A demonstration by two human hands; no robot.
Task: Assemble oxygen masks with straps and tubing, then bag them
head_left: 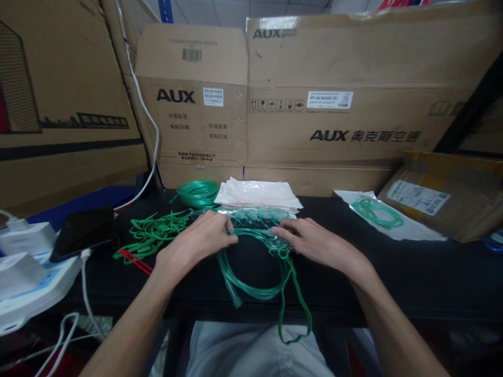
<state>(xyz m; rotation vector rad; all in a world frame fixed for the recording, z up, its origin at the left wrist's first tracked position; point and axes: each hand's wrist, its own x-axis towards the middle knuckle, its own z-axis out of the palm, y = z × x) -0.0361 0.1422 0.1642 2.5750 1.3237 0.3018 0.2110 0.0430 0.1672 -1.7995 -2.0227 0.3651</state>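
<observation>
Both my hands rest on a black table (412,272). My left hand (198,238) is closed, pinching a coil of green clear tubing (251,280) near its left end. My right hand (314,241) is closed on the same tubing, where a clear mask part (255,215) joins it. A green elastic strap (293,309) hangs from the tubing over the table's front edge. Behind my hands lies a stack of clear plastic bags (259,193).
A pile of green straps (157,230) and another tubing coil (197,192) lie at the left. A bagged tubing set (379,214) lies at the right. A black phone (82,230), white adapters and cables sit far left. Cardboard boxes (314,104) wall the back.
</observation>
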